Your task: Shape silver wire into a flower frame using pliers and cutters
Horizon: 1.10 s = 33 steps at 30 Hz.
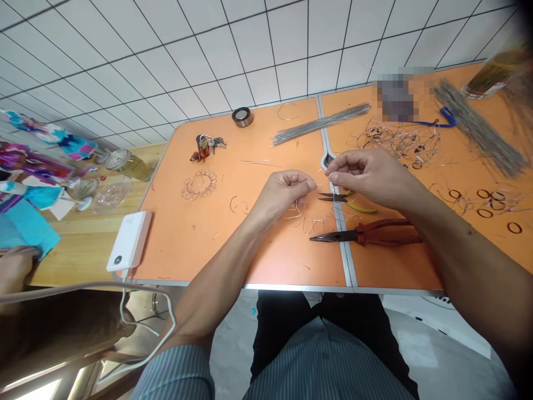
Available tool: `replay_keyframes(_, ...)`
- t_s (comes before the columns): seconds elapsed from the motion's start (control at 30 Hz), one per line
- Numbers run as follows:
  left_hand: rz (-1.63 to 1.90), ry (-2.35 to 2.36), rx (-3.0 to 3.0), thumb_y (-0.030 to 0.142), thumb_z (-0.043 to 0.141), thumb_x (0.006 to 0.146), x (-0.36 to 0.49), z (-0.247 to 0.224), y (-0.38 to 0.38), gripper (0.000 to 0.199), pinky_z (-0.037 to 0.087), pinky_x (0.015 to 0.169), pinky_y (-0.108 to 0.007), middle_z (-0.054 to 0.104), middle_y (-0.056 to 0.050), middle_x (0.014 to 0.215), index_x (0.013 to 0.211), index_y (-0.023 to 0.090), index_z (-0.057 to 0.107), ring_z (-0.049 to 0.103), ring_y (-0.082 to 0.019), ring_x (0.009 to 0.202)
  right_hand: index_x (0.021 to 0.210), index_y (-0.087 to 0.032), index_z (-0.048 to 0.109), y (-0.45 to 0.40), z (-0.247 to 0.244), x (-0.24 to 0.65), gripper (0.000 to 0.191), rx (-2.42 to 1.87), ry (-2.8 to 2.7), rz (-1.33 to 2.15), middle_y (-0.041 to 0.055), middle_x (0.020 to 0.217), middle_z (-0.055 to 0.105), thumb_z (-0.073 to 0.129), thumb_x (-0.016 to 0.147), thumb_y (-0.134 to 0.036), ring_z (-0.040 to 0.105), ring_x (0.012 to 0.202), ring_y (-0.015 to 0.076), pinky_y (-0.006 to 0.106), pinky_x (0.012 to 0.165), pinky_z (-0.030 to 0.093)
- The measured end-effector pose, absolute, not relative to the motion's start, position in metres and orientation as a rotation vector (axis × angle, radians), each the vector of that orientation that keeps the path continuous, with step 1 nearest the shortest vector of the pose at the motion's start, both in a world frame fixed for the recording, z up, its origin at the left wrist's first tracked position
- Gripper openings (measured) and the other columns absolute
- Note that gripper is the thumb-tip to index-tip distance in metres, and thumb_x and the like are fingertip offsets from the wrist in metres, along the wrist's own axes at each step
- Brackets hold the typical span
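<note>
My left hand (289, 194) is closed, thumb against fingertips, at the top of a thin wire ring (314, 225) with petal-like loops along its lower edge. Facing it, my right hand (366, 175) is also pinched shut; whatever lies between its fingertips is too fine to make out. Small pliers (335, 197) with yellow handles lie just below the right hand, partly hidden. Nearer me are long-nose pliers (337, 237) with red handles, their ends under my right forearm. A similar looped wire ring (200, 185) lies flat to the left.
A bundle of straight wires (320, 125) crosses the table's seam at the back. Tangled wire pieces (400, 141) and dark rings (485, 213) lie right. Keys (206, 145), a tape roll (242, 116) and a white power bank (130, 241) with cable are left. Another person's hand (16, 266) shows far left.
</note>
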<state>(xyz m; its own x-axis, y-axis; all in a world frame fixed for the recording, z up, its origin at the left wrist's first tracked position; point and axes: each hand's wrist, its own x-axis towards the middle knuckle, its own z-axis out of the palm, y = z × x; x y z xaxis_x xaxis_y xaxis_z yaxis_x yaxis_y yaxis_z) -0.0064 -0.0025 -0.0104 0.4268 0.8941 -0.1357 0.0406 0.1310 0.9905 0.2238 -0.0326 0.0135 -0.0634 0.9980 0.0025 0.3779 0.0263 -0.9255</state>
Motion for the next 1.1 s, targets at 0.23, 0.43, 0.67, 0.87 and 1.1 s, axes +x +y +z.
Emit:
replay_keyframes(0.23, 0.789, 0.955, 1.181, 0.045, 0.102, 0.072, 0.000, -0.014, -0.005, 0.036, 0.043, 0.057, -0.024, 0.061, 0.002, 0.055, 0.074, 0.020, 0.077, 0.053, -0.009, 0.053, 0.082, -0.024, 0.078, -0.038, 0.019, 0.217, 0.019, -1.412, -1.383, 1.195, 0.0023, 0.073, 0.072, 0.096, 0.088, -0.023, 0.066, 0.068, 0.0182, 0.034, 0.066, 0.057)
replay_keyframes(0.43, 0.786, 0.932, 1.144, 0.046, 0.102, 0.076, 0.005, -0.018, -0.009, 0.037, 0.049, 0.058, -0.025, 0.060, 0.003, 0.057, 0.076, 0.019, 0.077, 0.052, -0.009, 0.052, 0.085, -0.025, 0.080, -0.039, 0.015, 0.215, 0.027, -1.341, -1.299, 1.239, 0.0020, 0.077, 0.073, 0.102, 0.084, -0.039, 0.066, 0.071, 0.0174, 0.033, 0.069, 0.064)
replay_keyframes(0.67, 0.797, 0.919, 1.155, 0.040, 0.099, 0.078, 0.003, -0.020, -0.008, 0.030, 0.047, 0.056, -0.024, 0.062, 0.003, 0.058, 0.079, 0.019, 0.078, 0.054, -0.009, 0.052, 0.083, -0.024, 0.080, -0.039, 0.014, 0.211, 0.018, -1.364, -1.274, 1.186, 0.0021, 0.076, 0.073, 0.098, 0.085, -0.029, 0.068, 0.074, 0.0171, 0.032, 0.073, 0.064)
replay_keyframes(0.87, 0.861, 0.940, 1.169, 0.040, 0.097, 0.081, 0.002, -0.021, -0.008, 0.027, 0.050, 0.059, -0.025, 0.062, 0.003, 0.059, 0.078, 0.020, 0.078, 0.054, -0.009, 0.053, 0.091, -0.025, 0.082, -0.040, 0.015, 0.212, 0.016, -1.353, -1.338, 1.132, 0.0036, 0.084, 0.078, 0.094, 0.093, -0.036, 0.073, 0.080, 0.0196, 0.034, 0.078, 0.066)
replay_keyframes(1.1, 1.052, 1.025, 1.104, 0.043, 0.095, 0.084, 0.001, -0.018, -0.003, 0.028, 0.049, 0.060, -0.024, 0.064, 0.004, 0.060, 0.085, 0.021, 0.078, 0.057, -0.009, 0.055, 0.090, -0.024, 0.081, -0.040, 0.017, 0.216, 0.032, -1.393, -1.351, 1.111, 0.0082, 0.096, 0.084, 0.091, 0.100, -0.053, 0.078, 0.088, 0.0216, 0.037, 0.085, 0.069)
